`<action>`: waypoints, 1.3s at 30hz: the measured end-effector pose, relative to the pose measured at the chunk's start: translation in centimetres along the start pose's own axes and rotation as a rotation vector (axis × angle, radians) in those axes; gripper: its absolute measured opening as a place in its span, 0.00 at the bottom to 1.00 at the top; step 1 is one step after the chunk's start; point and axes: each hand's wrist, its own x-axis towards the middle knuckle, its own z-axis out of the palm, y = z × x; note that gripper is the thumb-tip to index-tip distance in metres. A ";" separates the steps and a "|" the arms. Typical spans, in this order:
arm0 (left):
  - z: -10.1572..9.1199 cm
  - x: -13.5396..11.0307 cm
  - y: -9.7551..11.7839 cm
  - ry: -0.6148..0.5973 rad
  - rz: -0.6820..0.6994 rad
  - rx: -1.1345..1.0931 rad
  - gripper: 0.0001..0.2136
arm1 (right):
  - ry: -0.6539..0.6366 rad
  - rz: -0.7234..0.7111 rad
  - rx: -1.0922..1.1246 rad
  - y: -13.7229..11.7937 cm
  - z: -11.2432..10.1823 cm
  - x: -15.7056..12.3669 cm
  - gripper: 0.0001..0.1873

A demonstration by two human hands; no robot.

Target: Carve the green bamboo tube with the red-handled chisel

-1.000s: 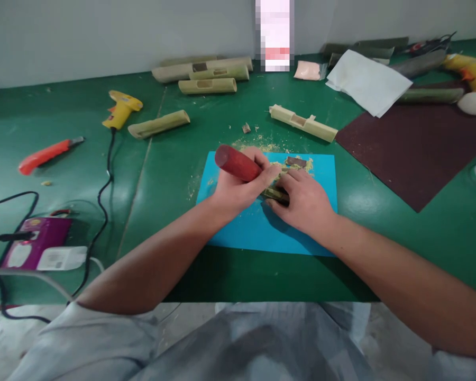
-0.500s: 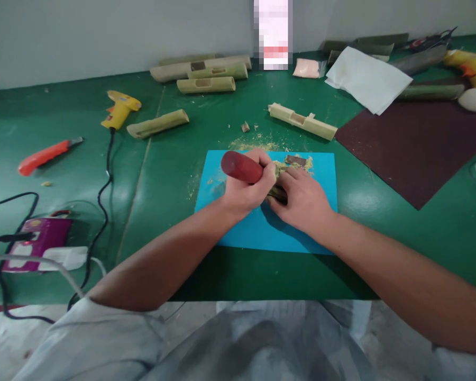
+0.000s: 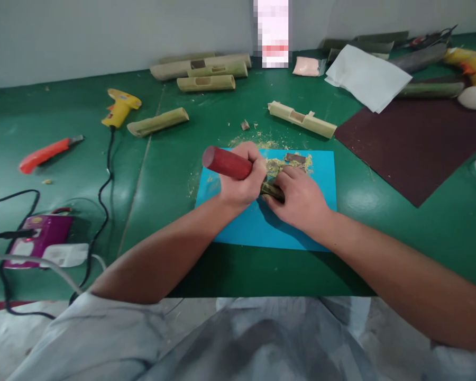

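Observation:
My left hand [image 3: 244, 177] is closed around the thick red handle [image 3: 230, 163] of a tool, whose working end is hidden by the fist and the work below. The handle's butt points up and to the left. Beside it, my right hand [image 3: 299, 193] grips a short greenish bamboo piece [image 3: 273, 190] against a blue sheet [image 3: 289, 233], fingers wrapped over it. Pale shavings [image 3: 275, 166] and a flat dark brown piece [image 3: 295, 159] lie just beyond the fingers.
On the green table are a notched bamboo tube [image 3: 301, 120], more bamboo tubes [image 3: 206, 83], a yellow glue gun [image 3: 121, 108], a red utility knife [image 3: 49, 153] and a purple box with cables [image 3: 43, 238]. A dark brown sheet [image 3: 416, 153] and white paper [image 3: 368, 79] lie right.
My left hand has shifted left with the red-handled tool, and its handle leans further over. More of the bamboo piece shows between the hands. My right hand has barely moved.

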 end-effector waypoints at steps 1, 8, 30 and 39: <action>0.0 0.0 -0.1 0.010 0.003 -0.035 0.20 | -0.001 0.006 0.001 0.0 0.0 0.0 0.08; 0.2 0.3 -0.6 0.128 -0.112 -0.189 0.26 | -0.010 -0.005 -0.006 0.2 -0.2 0.3 0.07; 0.3 0.6 0.7 0.011 -0.065 -0.069 0.20 | 0.001 -0.038 -0.080 -0.2 0.2 -0.1 0.07; 0.2 0.0 1.2 -0.013 -0.097 -0.054 0.19 | 0.018 -0.023 -0.059 -0.5 0.4 -0.1 0.07</action>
